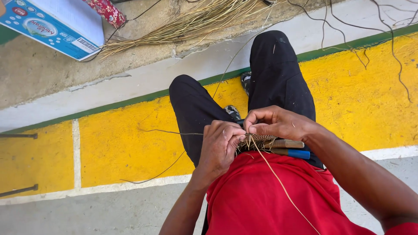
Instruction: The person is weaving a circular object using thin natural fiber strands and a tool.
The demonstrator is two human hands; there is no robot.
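Floor [130, 148]: yellow painted band with a green edge line, grey concrete above and below it.

Box [56, 26]: blue and white carton, top left, well apart from the work.

Bundle [191, 21]: loose pale straw stalks fanned on the concrete, near the box.

Left hand [220, 146]: over the lap, fingers [233, 130] pinched together on a dark strand [170, 132] that runs out leftward.

Right hand [276, 122]: touching the left hand, fingers closed on the rim of the weave; the exact grip is hidden by the knuckles.

Weave [257, 140]: small woven piece, held between both hands above the knees, pale loose ends sticking out below.

Tools [289, 148]: two handles, one wooden, one blue, lying on the lap just beside the weave.

Risks, as judged: a hard pull may snap the thin strand; a slack pinch may let the last stitches loosen; the handles may roll off the lap if a knee shifts.
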